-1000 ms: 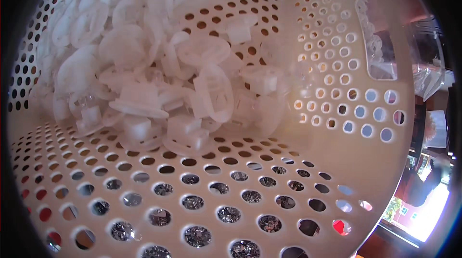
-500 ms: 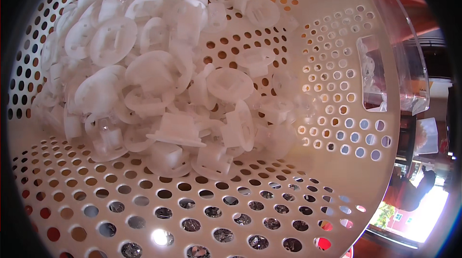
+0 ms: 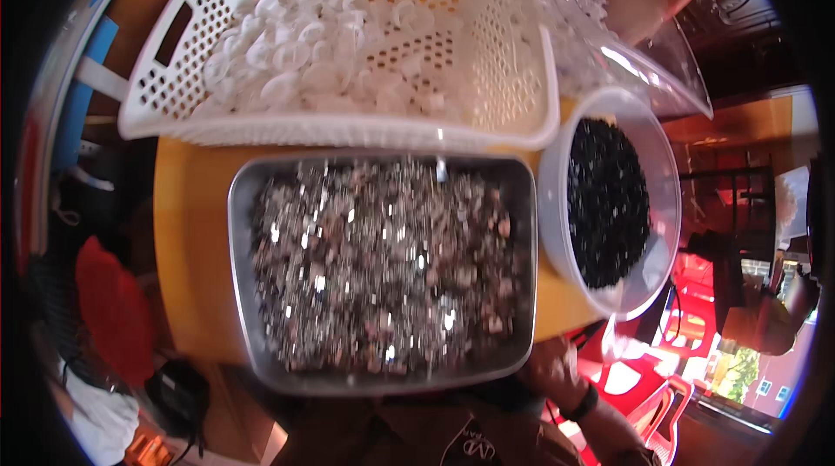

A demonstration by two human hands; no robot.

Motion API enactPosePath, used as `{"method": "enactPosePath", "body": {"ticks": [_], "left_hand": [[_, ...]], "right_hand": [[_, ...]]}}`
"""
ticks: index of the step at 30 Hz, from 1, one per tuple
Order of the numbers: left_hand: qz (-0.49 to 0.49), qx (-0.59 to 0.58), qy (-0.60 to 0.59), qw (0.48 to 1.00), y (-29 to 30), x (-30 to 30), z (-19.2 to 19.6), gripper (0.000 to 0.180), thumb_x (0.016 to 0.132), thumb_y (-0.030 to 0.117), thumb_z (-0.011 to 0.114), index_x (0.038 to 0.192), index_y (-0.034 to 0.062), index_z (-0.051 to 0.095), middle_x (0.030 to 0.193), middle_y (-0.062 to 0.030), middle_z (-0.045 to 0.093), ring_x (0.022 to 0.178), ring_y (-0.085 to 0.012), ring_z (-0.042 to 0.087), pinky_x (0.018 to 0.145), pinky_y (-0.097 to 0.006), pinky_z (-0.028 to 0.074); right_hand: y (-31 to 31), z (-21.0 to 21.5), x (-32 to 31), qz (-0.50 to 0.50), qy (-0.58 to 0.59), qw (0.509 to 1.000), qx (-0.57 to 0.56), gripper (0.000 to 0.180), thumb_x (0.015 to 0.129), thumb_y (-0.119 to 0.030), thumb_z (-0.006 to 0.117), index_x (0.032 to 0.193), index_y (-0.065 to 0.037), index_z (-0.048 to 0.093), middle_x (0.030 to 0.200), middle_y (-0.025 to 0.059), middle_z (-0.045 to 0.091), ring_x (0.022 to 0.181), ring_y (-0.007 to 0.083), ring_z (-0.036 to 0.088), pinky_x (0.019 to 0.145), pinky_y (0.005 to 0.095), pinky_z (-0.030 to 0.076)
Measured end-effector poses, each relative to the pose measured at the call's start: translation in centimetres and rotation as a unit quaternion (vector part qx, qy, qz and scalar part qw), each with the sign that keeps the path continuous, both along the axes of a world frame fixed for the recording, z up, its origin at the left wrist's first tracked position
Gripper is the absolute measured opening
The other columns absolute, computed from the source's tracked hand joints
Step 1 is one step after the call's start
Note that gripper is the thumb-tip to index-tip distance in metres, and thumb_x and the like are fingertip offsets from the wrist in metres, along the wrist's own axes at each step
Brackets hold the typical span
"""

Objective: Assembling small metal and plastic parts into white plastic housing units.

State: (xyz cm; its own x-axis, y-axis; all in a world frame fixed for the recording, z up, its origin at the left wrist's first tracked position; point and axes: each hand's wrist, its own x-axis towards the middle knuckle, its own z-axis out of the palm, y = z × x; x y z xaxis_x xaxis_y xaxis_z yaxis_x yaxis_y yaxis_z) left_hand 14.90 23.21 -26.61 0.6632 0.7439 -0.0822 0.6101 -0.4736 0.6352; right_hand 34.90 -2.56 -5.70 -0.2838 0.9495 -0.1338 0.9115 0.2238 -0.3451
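My right hand (image 3: 554, 372) is at the lower right corner of a steel tray (image 3: 528, 292), with a dark band (image 3: 583, 403) round its wrist. Blur and the tray's edge keep its fingers from showing clearly, so I cannot tell what they touch. My left hand is out of sight. Many small shiny metal pieces (image 3: 383, 266) fill the tray. Beyond it stands a white perforated basket (image 3: 339, 131) holding a heap of translucent white plastic parts (image 3: 322, 49). Right of the tray, a translucent round tub (image 3: 665, 196) contains small black pieces (image 3: 607, 205).
A yellow-orange tabletop (image 3: 196, 249) bears the containers. Clear plastic (image 3: 626, 57) with white parts in it lies at the back right. Red chairs (image 3: 639, 379) stand at the lower right. On the left are a red item (image 3: 113, 309) and a black one (image 3: 178, 396).
The view has drawn back from close inside the white basket. The tray, the black pieces' tub and my right hand now show; the basket appears farther off.
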Motion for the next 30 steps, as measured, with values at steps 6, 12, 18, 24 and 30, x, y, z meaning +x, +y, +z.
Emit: {"method": "enactPosePath", "body": {"ticks": [6, 12, 18, 24, 30], "left_hand": [[-0.066, -0.018, 0.114, 0.991, -14.5, -3.7, 5.3, 0.026, 0.079, 0.027, 0.063, 0.087, 0.0032, 0.062, 0.078, -0.0113, 0.062, 0.073, -0.0246, 0.06, 0.068, -0.035, 0.048], [-0.151, -0.217, -0.008, 0.965, -19.5, -5.7, 14.8, 0.013, 0.071, 0.014, 0.07, 0.076, 0.004, 0.063, 0.07, -0.0089, 0.063, 0.071, -0.0193, 0.063, 0.062, -0.03, 0.047], [-0.027, -0.432, -0.219, 0.874, -21.0, -9.8, 27.0, 0.007, 0.079, 0.005, 0.069, 0.081, 0.0016, 0.063, 0.072, 0.0012, 0.063, 0.065, -0.0022, 0.055, 0.056, -0.018, 0.041], [0.067, -0.439, -0.278, 0.852, -22.5, -11.4, 32.3, 0.014, 0.08, 0.007, 0.07, 0.087, -0.0005, 0.061, 0.079, -0.0029, 0.064, 0.07, -0.0069, 0.059, 0.063, -0.02, 0.047], [0.133, -0.368, -0.252, 0.885, -24.6, -11.1, 33.2, 0.014, 0.081, 0.007, 0.069, 0.089, -0.001, 0.06, 0.082, -0.0038, 0.064, 0.076, -0.009, 0.061, 0.069, -0.021, 0.049]], "right_hand": [[0.6, 0.0, -0.9, 0.04, 0.017, 0.999, 0.026, 0.025, 0.069, -0.016, 0.07, 0.084, -0.004, 0.055, 0.081, 0.0146, 0.057, 0.079, 0.0328, 0.057, 0.066, 0.0419, 0.046], [-0.9, 4.6, -1.5, 0.102, 0.043, 0.993, -0.047, 0.021, 0.072, -0.013, 0.068, 0.089, -0.005, 0.058, 0.083, 0.0124, 0.056, 0.08, 0.0323, 0.058, 0.069, 0.0402, 0.047], [-2.3, 10.2, -6.7, 0.07, 0.315, 0.946, 0.028, 0.024, 0.069, -0.004, 0.069, 0.092, -0.005, 0.064, 0.088, 0.0103, 0.062, 0.078, 0.0286, 0.062, 0.067, 0.0359, 0.052], [-2.0, 10.4, -10.7, 0.097, 0.388, 0.902, 0.161, 0.023, 0.071, -0.006, 0.071, 0.093, -0.009, 0.065, 0.085, 0.0073, 0.061, 0.075, 0.0251, 0.062, 0.065, 0.0333, 0.053], [-1.2, 9.6, -10.5, 0.118, 0.444, 0.874, 0.161, 0.015, 0.07, -0.001, 0.071, 0.084, -0.005, 0.066, 0.081, 0.0066, 0.062, 0.073, 0.0221, 0.063, 0.061, 0.0304, 0.052]]}}
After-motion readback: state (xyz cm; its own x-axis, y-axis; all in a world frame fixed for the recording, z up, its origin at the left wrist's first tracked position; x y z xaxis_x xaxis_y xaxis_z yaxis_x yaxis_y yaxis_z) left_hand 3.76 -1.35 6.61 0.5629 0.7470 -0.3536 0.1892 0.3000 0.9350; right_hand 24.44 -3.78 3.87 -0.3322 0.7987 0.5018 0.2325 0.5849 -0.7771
